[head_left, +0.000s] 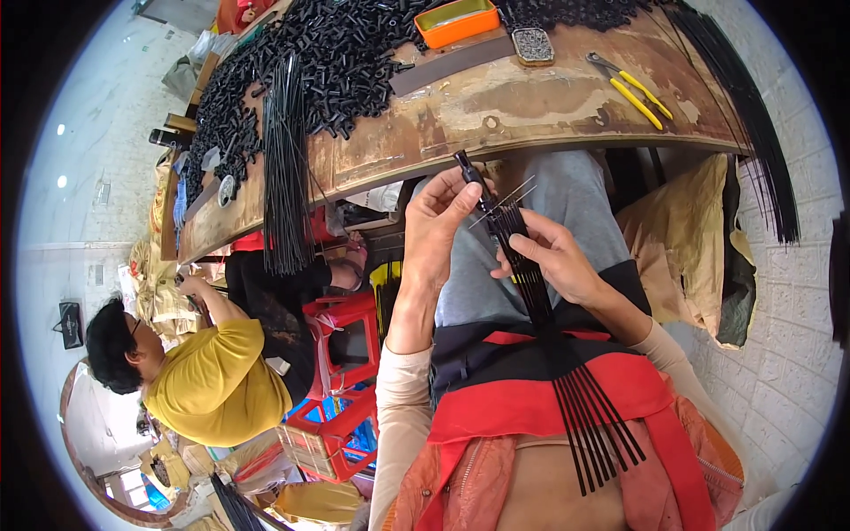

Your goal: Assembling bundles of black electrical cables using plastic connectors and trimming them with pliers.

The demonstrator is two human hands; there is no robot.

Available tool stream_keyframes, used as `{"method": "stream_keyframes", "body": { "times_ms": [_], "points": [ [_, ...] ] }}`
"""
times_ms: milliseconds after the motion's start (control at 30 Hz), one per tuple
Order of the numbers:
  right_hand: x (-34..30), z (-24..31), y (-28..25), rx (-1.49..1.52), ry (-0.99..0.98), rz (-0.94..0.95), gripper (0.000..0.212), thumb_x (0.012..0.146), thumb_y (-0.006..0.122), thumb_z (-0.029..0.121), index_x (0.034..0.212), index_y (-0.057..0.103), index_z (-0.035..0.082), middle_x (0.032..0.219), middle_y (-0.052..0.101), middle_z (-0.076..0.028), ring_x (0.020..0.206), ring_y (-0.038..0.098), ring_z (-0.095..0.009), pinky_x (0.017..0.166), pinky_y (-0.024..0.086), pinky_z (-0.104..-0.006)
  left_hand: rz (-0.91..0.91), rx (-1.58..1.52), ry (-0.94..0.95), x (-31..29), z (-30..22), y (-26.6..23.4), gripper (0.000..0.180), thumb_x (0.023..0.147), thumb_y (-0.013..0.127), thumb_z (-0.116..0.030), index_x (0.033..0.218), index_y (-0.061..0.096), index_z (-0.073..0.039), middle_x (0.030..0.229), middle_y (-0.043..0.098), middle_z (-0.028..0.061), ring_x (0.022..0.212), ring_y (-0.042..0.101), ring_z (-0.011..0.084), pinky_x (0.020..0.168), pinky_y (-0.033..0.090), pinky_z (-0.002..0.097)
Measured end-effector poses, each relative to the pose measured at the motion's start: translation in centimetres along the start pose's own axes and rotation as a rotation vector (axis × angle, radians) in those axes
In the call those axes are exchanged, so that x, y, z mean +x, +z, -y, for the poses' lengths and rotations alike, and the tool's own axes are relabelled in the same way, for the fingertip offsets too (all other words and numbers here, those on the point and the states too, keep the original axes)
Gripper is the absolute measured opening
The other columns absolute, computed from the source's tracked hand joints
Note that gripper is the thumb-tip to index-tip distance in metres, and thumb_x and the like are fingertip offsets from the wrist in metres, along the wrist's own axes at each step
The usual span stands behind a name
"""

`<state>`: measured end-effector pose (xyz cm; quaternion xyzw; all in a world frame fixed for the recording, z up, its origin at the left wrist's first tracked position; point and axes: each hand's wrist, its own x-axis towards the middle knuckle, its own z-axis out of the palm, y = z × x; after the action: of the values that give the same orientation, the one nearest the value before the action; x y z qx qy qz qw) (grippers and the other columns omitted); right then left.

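Observation:
Between the thumb and fingers of my left hand (436,205) is a black tubular fitting (464,165), held upright over my lap. My right hand (560,257) is closed around a bundle of thin black rods (534,296), just below the fitting. The rods' upper ends meet the fitting's lower part, and their lower ends fan out over my red and black apron (505,398). Thin metal wires (518,196) cross near the join; exactly how they are attached I cannot tell.
On the wooden table (496,106) lie a heap of black plastic fittings (341,62), an orange box (456,21), a small tin (533,46), yellow-handled pliers (630,90), and black rods (285,168) overhanging the edge. A person in yellow (212,380) sits at left beside red stools (341,341).

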<state>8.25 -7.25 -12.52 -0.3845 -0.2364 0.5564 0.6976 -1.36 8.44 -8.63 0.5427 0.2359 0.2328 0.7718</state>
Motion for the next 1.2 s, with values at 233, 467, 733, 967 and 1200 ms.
{"method": "stream_keyframes", "body": {
  "times_ms": [233, 467, 733, 967, 1200],
  "points": [
    [0.0, 0.0, 0.8, -0.012, 0.036, -0.001, 0.027, 0.1, 0.05, 0.013, 0.122, 0.05, -0.001, 0.09, 0.059, -0.006, 0.082, 0.06, -0.013, 0.082, 0.057, -0.0375, -0.162, 0.053, 0.048, -1.1, 0.6, -0.3, 0.032, 0.087, 0.072, -0.011, 0.114, 0.062, 0.001, 0.097, 0.069, 0.0062, 0.086, 0.063, 0.0099, 0.077, 0.051, 0.0254],
    [0.3, -0.3, 0.7, -0.014, 0.029, -0.005, 0.026, 0.1, 0.05, 0.014, 0.122, 0.051, 0.0, 0.089, 0.059, -0.006, 0.082, 0.06, -0.013, 0.082, 0.057, -0.0381, -0.136, 0.104, 0.061, -0.9, 0.4, -0.3, 0.036, 0.088, 0.071, -0.01, 0.119, 0.06, 0.005, 0.099, 0.069, 0.0065, 0.087, 0.063, 0.0097, 0.076, 0.052, 0.0249],
    [0.5, -0.3, 0.0, 0.023, 0.064, 0.026, 0.025, 0.1, 0.051, 0.016, 0.12, 0.051, 0.002, 0.092, 0.059, -0.006, 0.083, 0.06, -0.013, 0.084, 0.056, -0.0398, 0.03, 0.042, 0.025, 0.0, 0.8, -1.2, 0.032, 0.094, 0.062, -0.015, 0.123, 0.06, -0.001, 0.102, 0.07, 0.0061, 0.09, 0.064, 0.0114, 0.081, 0.05, 0.0262],
    [0.4, 0.0, -0.1, 0.04, 0.061, 0.034, 0.025, 0.1, 0.051, 0.016, 0.121, 0.051, 0.002, 0.093, 0.059, -0.006, 0.083, 0.06, -0.013, 0.084, 0.056, -0.0399, 0.093, -0.04, 0.015, -0.3, 1.1, -1.0, 0.031, 0.094, 0.061, -0.013, 0.124, 0.06, -0.001, 0.106, 0.069, 0.0077, 0.095, 0.065, 0.013, 0.084, 0.049, 0.0268],
    [0.6, 0.0, 0.1, 0.024, 0.07, 0.016, 0.024, 0.1, 0.051, 0.015, 0.12, 0.052, 0.002, 0.093, 0.059, -0.006, 0.083, 0.061, -0.013, 0.084, 0.057, -0.0398, -0.03, -0.048, 0.027, -1.6, 0.2, -0.3, 0.048, 0.091, 0.062, -0.002, 0.137, 0.047, 0.0, 0.117, 0.066, 0.0143, 0.103, 0.065, 0.0192, 0.092, 0.05, 0.0304]
  ]
}}
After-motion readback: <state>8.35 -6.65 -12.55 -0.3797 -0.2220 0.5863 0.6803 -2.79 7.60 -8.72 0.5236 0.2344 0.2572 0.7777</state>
